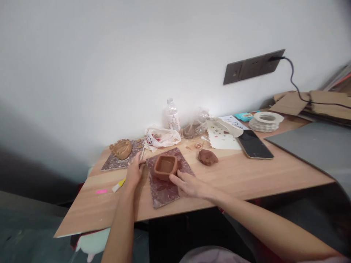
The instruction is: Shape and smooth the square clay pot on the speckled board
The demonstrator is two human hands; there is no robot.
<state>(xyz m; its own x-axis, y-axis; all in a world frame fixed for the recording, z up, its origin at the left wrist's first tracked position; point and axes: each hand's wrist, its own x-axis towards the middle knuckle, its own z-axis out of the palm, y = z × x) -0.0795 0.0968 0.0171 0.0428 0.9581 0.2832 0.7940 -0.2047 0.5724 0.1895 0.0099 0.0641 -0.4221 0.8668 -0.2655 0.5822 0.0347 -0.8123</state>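
A small square clay pot (166, 166) with thick walls sits on a speckled dark board (164, 193) in front of me. The fingers of my right hand (189, 184) are stretched out, their tips against the pot's lower right side. My left hand (135, 171) is left of this board, thumb and fingers apart, near a thin light stick (142, 151). I cannot make out whether it touches the stick. A lump of brown clay (207, 157) lies right of the board. On a second board (109, 163), at the left, stands a lighter clay bowl (121, 149) with a notched rim.
A yellow-handled brush (119, 185) and a pink strip (101, 191) lie at the left. Along the wall are a plastic bottle (172, 116), a crumpled bag (163, 138) and paper sheets (223, 137). Rightward are a phone (255, 144), a white ring-shaped object (265, 122) and a laptop (309, 142).
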